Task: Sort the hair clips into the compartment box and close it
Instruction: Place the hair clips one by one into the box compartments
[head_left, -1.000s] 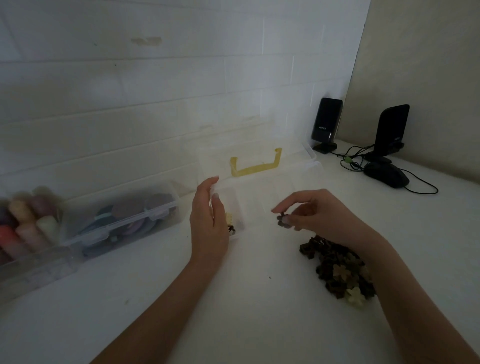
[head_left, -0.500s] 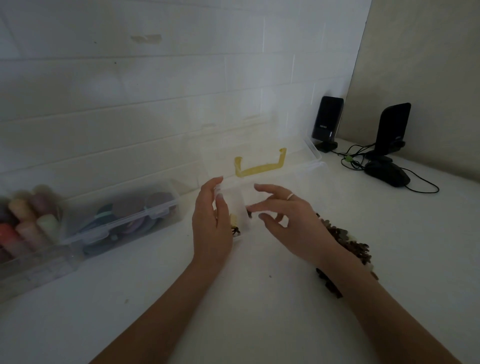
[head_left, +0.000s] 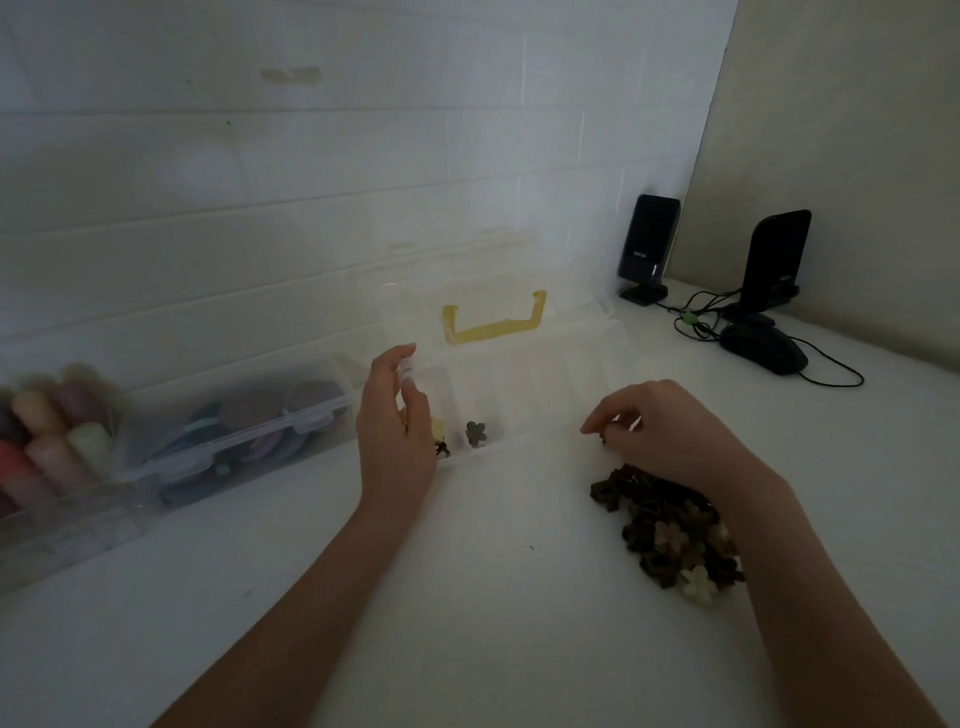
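Because the clear plastic compartment box (head_left: 519, 395) is nearly invisible against the white tabletop (head_left: 467, 597), its thin dividers are easy to misjudge, and I reckon a clip dropped from too high could bounce into the wrong cell or over the near wall. The left hand (head_left: 395, 431) steadies the box's left end, fingers straight and relaxed against the wall; if it shifts, the light box may slide. The right hand (head_left: 660, 441), fingers curled, hovers over the far edge of the pile of dark brown and cream flower-shaped hair clips (head_left: 670, 535) to the right of the box; whether it already pinches one I cannot tell. Inside, the leftmost cell holds a pale yellow clip (head_left: 439, 428) with something dark beside it, the next cell one grey-brown flower clip (head_left: 475, 432); the remaining cells look empty. The lid with its yellow handle (head_left: 493, 325) stands open at the far side.
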